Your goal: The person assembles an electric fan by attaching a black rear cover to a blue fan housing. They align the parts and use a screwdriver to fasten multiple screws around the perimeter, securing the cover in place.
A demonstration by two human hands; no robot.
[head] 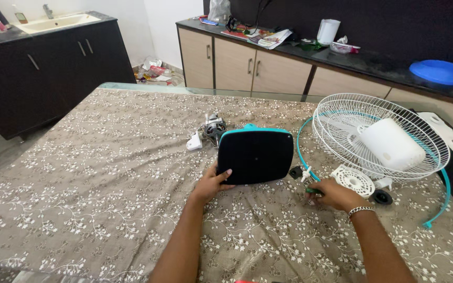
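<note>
While both forearms are reaching in from the near edge, the left hand is gripping the lower left corner of one black fan base, thumb lying on its face and fingers going behind. The base is a rounded square slab with a teal rim showing along its top, and it is standing tilted on edge at the middle of the worktop, which is wearing a brown floral cloth. The right hand, a bracelet at its wrist, is curling closed around a small green-handled tool just right of the base. Beside it are lying one round white vented cap and two small black knobs. Farther back, one white wire grille is holding one white motor cover, and one bare motor is sitting behind the base.
</note>
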